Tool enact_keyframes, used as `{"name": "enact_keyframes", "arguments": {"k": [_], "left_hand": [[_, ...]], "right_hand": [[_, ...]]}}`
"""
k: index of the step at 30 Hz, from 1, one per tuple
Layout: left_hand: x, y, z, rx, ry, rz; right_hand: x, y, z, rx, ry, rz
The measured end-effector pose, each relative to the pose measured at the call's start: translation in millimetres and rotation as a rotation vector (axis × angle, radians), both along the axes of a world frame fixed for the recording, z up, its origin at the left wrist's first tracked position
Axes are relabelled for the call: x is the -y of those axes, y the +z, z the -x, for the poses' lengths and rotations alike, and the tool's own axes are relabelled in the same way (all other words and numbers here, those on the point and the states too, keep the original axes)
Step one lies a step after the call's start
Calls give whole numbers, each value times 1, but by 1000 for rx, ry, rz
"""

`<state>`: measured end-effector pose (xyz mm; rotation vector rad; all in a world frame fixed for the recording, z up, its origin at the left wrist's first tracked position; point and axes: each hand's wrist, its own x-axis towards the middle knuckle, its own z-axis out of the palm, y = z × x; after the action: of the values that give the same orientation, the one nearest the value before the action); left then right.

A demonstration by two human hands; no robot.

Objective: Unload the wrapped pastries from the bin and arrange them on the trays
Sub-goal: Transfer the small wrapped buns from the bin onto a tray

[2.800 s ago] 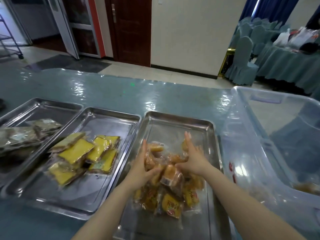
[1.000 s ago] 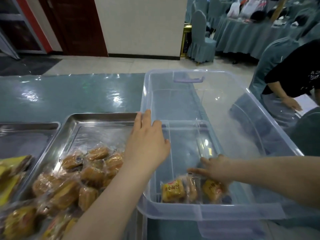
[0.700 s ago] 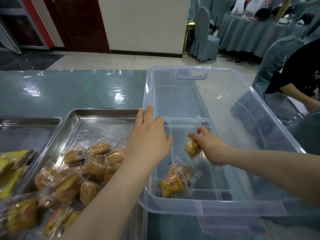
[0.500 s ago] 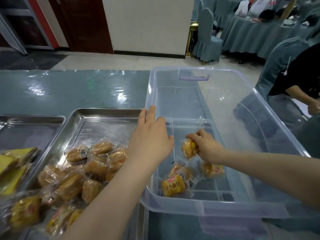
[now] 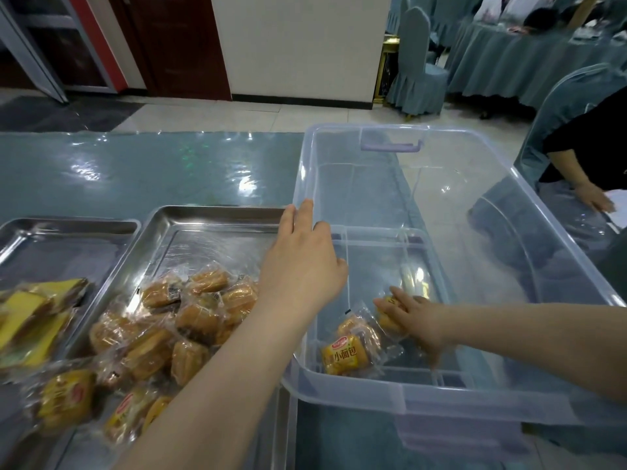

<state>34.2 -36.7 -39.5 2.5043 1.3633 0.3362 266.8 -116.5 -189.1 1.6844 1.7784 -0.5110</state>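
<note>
Left hand [image 5: 302, 262] rests on the bin [image 5: 475, 398] rim, fingers straight. Right hand [image 5: 419, 317] is down inside, fingers on a pastry [image 5: 386, 320]; can't tell if gripped. Another pastry pack [image 5: 346, 354] lies beside it. Tray [image 5: 203, 218] holds a pile.

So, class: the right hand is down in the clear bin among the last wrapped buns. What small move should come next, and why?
Probably curl the right hand round the bun under its fingers and lift it out. The bin holds only a few buns, the left hand rests on its rim, and the bun tray beside it has bare space.
</note>
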Motion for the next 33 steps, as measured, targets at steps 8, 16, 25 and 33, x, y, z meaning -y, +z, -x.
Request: {"name": "enact_keyframes", "arguments": {"k": [8,16,25,33], "left_hand": [[-1,0,0,9,-10,4],[-1,1,-1,26,-25,-21],[0,1,-2,0,-11,-39],[-2,0,0,26,-12,-7]], "right_hand": [[-35,36,19,-380,-208,-465],[-13,14,79,-283,192,-145],[-19,13,79,-307,281,-234],[-29,59,72,-238,337,-317]]}}
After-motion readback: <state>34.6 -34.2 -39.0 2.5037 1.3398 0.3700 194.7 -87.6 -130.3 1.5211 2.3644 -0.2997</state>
